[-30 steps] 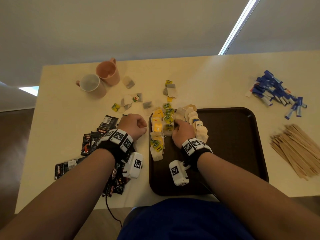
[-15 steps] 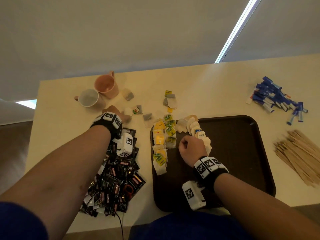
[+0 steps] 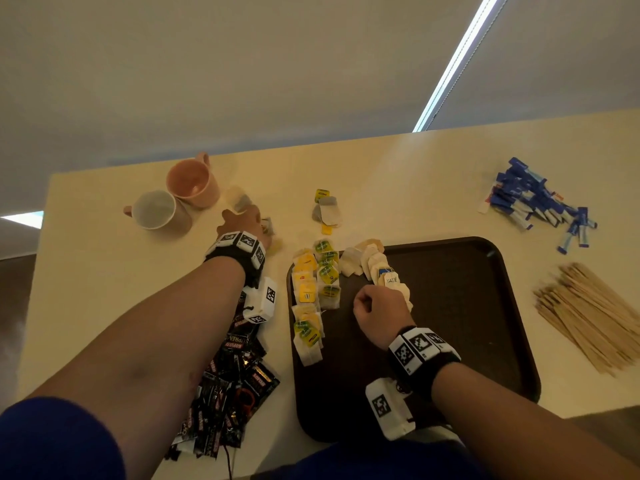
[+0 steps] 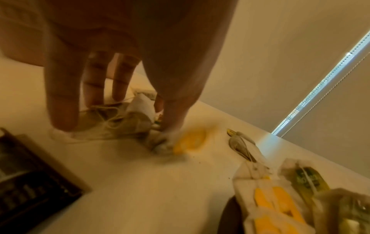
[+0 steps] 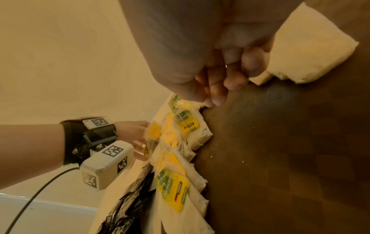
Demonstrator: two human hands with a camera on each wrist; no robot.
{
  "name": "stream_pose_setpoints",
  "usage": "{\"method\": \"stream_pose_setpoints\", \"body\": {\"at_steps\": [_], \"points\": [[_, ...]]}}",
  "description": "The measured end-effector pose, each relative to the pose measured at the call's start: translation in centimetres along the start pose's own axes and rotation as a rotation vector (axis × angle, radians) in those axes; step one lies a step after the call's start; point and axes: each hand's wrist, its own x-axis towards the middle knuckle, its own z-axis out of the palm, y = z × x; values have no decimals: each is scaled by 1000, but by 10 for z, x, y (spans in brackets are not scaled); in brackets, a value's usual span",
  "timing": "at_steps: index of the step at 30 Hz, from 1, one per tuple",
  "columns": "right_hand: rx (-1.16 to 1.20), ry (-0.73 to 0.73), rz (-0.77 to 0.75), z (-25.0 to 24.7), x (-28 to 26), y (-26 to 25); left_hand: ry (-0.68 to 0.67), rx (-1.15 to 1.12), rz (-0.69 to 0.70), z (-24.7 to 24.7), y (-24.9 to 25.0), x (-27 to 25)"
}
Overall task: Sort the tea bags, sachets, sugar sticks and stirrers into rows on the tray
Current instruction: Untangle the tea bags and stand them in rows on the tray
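L hand (image 3: 242, 221) reaches to the desk's (image 3: 398, 174) far-left part near the mugs (image 3: 173, 199), fingers (image 4: 64, 101) straight, pressing down on loose tea bags (image 4: 116, 121). R hand (image 3: 379, 311) is a fist holding nothing, resting on the tray (image 3: 467, 306) between two tea-bag rows (image 3: 311, 299) running near-to-far by its left edge. Sachets (image 3: 228, 393) heaped at desk's near-left. Sugar sticks (image 3: 533, 202) far-right, pointing mixed ways. Stirrers (image 3: 588, 313) at right edge, long axes diagonal.

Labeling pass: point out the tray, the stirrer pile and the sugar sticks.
tray (image 3: 450, 341), head view, bare dark floor right of the tea bags
stirrer pile (image 3: 588, 317), head view, middle of the wooden bundle
sugar sticks (image 3: 530, 199), head view, centre of the blue heap
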Motion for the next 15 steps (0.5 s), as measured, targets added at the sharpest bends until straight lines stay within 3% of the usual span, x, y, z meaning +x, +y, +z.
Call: {"method": "stream_pose_setpoints", "body": {"at_steps": [8, 15], "points": [[8, 11, -10, -6, -5, 0, 93, -45, 104, -1, -10, -14], [9, 44, -63, -18, -9, -6, 227, -150, 254, -42, -24, -54]]}}
